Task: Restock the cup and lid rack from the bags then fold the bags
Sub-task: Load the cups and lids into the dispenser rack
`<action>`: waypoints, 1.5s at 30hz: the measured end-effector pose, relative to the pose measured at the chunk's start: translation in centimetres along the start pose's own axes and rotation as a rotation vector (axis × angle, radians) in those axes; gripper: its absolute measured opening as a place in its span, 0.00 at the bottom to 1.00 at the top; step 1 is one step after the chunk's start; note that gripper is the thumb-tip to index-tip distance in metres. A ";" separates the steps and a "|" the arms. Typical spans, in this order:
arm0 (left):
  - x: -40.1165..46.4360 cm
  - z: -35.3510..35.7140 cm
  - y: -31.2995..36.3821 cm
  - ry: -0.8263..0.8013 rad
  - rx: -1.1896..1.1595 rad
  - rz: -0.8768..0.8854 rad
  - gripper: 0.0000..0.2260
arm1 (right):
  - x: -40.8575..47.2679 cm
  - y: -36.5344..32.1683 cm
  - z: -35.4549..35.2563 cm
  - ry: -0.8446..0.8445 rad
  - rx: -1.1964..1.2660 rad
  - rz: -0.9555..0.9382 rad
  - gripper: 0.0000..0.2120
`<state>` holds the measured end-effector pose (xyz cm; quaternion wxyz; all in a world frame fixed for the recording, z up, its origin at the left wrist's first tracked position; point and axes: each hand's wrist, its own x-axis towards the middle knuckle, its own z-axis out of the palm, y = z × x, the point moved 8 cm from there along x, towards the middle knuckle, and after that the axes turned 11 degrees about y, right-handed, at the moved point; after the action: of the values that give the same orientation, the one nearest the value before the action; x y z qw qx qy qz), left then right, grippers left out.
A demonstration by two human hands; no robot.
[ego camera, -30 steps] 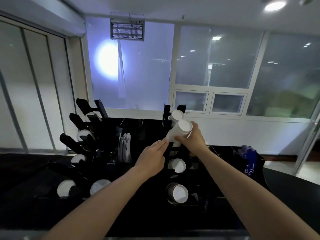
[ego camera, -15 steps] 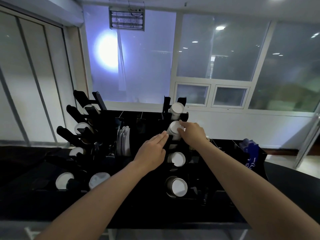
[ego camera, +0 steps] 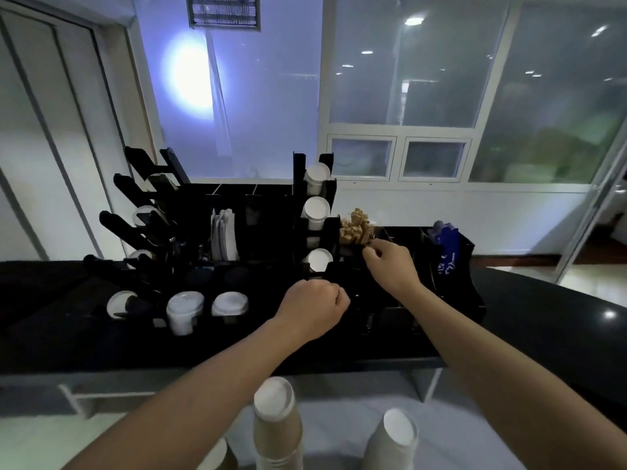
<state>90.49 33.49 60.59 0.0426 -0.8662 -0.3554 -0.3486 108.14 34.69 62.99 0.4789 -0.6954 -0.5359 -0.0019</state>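
Meanwhile, both bare hands hover over the black cup and lid rack (ego camera: 353, 293) on the dark counter (ego camera: 543, 320). The left hand (ego camera: 314, 308) is curled into a loose fist, apparently holding nothing. The right hand (ego camera: 390, 264), fingers bent, reaches just beside a bin of brown packets (ego camera: 355, 227); whether it pinches anything cannot be told. Stacked paper cups (ego camera: 276, 425) stand below the counter's edge.

I see open counter (ego camera: 543, 320) right of the black rack (ego camera: 339, 320), where a hand can pass. On the left, slanted dispenser arms (ego camera: 122, 225) crowd the way (lidded cups (ego camera: 185, 315) sit below them), and two cup stacks (ego camera: 276, 432) block the near edge.
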 end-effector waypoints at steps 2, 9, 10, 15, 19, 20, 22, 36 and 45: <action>-1.6 1.6 1.8 -0.074 0.012 -0.001 0.17 | -2.9 2.2 -0.6 -0.059 0.032 0.040 0.15; -8.5 7.1 6.9 -0.207 0.097 0.097 0.18 | -15.5 9.6 -0.4 -0.398 0.011 0.091 0.03; -9.4 7.7 7.3 -0.221 0.086 0.081 0.18 | -17.4 10.6 -0.2 -0.467 -0.015 0.105 0.11; -14.5 9.9 7.8 -0.320 -0.017 -0.064 0.16 | -25.5 15.3 1.3 -0.746 -0.101 0.233 0.46; -18.8 12.0 6.8 -0.487 -0.029 -0.200 0.14 | -26.8 16.7 2.1 -0.680 -0.102 0.232 0.44; -19.7 12.4 6.7 -0.523 -0.037 -0.221 0.14 | -26.7 16.9 2.2 -0.662 -0.119 0.218 0.43; -21.2 13.1 6.5 -0.580 -0.083 -0.279 0.14 | -26.5 17.4 2.3 -0.643 -0.147 0.216 0.42; -21.9 15.7 7.6 -0.650 -0.803 -0.700 0.39 | -19.7 17.6 -4.1 -0.434 0.546 0.674 0.36; -21.7 16.2 11.0 -0.791 -1.279 -1.022 0.33 | -24.5 15.6 -0.2 -0.495 0.973 0.917 0.33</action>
<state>95.97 17.78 36.56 -0.7312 -0.5179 -0.4236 -0.1330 109.48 16.88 40.06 0.5518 -0.5383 -0.2224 0.5969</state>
